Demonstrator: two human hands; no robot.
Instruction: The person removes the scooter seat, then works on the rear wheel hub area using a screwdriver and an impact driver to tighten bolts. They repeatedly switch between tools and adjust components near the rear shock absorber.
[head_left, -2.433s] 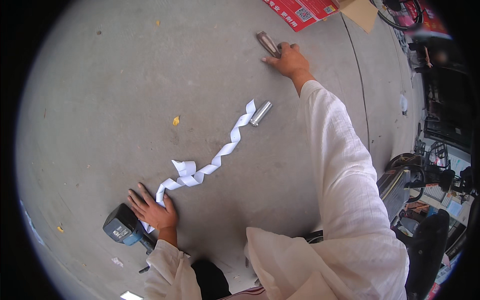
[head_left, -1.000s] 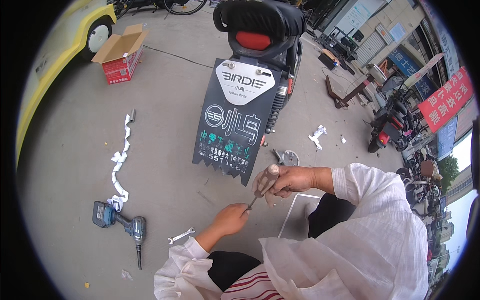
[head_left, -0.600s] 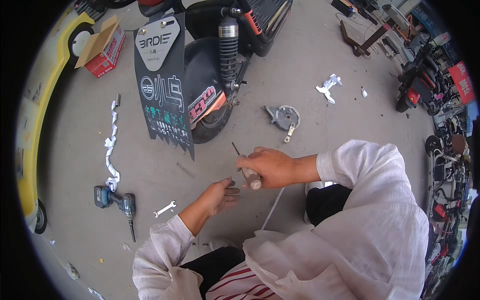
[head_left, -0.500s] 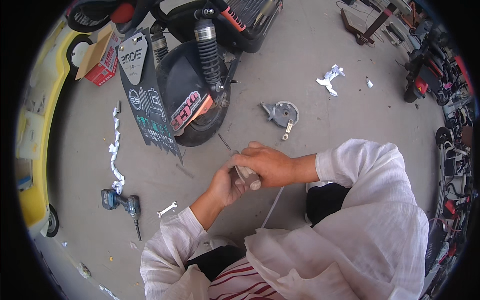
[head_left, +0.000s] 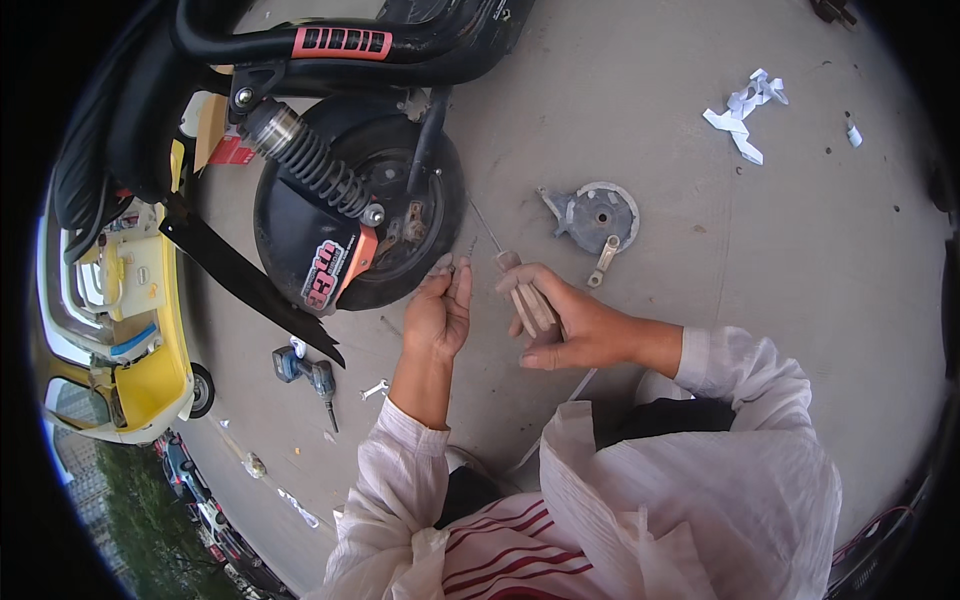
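Observation:
My right hand (head_left: pixel 590 325) is wrapped around the thick pale-and-brown handle of a screwdriver (head_left: pixel 532 303). Its thin shaft slants up and left, toward the scooter's rear wheel (head_left: pixel 440 190). Beside the tyre's lower right edge is my left hand (head_left: pixel 436 315), palm up with fingers drawn together. A tiny dark piece shows by those fingertips, too small to name. Above them, the wheel hub has a rusty bracket, next to a coil shock absorber (head_left: pixel 315 165). On the floor right of the wheel lies a round grey brake plate (head_left: pixel 600 215) with a metal lever.
A blue-and-black cordless drill (head_left: pixel 315 380) and an open-end wrench (head_left: pixel 375 389) lie on the floor at left. A black mudguard (head_left: pixel 250 285) juts out below the wheel. Crumpled white strips (head_left: pixel 740 115) lie at upper right. A yellow vehicle (head_left: pixel 165 380) stands far left.
My hands have parted: the left let go of the screwdriver and is by the tyre, while the right keeps the handle. The view has turned and come closer to the wheel.

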